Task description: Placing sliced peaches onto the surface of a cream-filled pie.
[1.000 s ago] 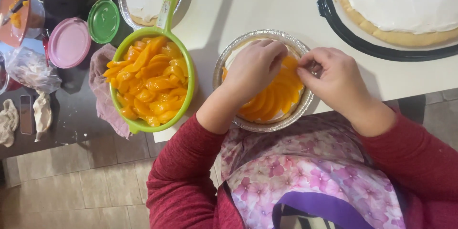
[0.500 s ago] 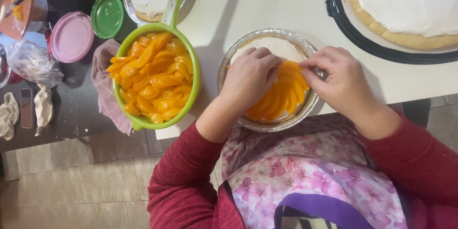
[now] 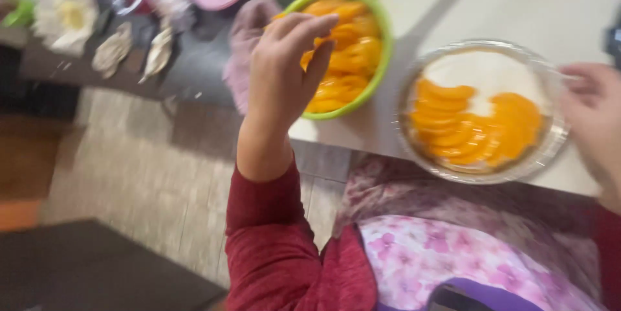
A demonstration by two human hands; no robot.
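Left hand [image 3: 288,68] raised over the near rim of the green bowl [image 3: 378,58] of peach slices [image 3: 343,58], fingers loosely curled, grip narrow and empty. Right hand [image 3: 592,120], blurred, touches the foil pie dish [image 3: 482,113] at the counter's [image 3: 517,7] near edge; its grip cannot be told. Half a second earlier, both hands lay over the dish.
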